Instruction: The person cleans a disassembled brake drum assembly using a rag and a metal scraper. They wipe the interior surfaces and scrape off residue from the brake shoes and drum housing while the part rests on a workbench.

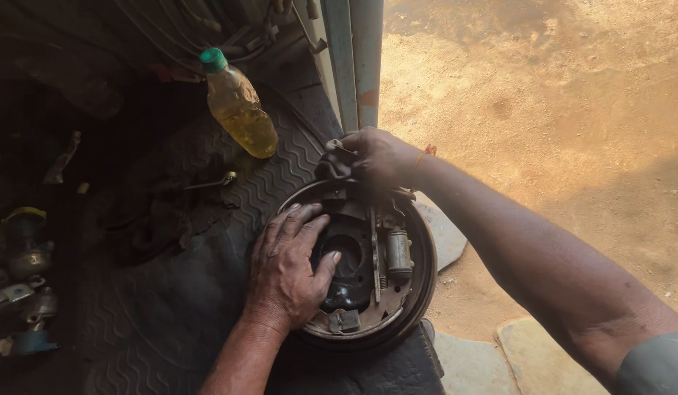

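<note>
A round, greasy drum brake assembly (419, 281) lies flat on a black ribbed rubber mat (163, 322). My left hand (288, 267) rests palm-down on its left side, fingers spread over the brake shoe, thumb at the dark centre hole. My right hand (375, 161) is at the far rim of the assembly, fingers closed around a dark rag (334, 162) pressed against the top of the plate. A small metal cylinder (399, 252) sits on the right side of the plate, next to a thin upright bar.
A plastic bottle (239, 106) of yellow liquid with a green cap stands on the mat behind the assembly. Metal parts (21, 271) lie in shadow at the left. A blue-grey metal post (353, 62) rises behind. Sunlit dirt ground (543, 110) and flat stones (532, 362) lie right.
</note>
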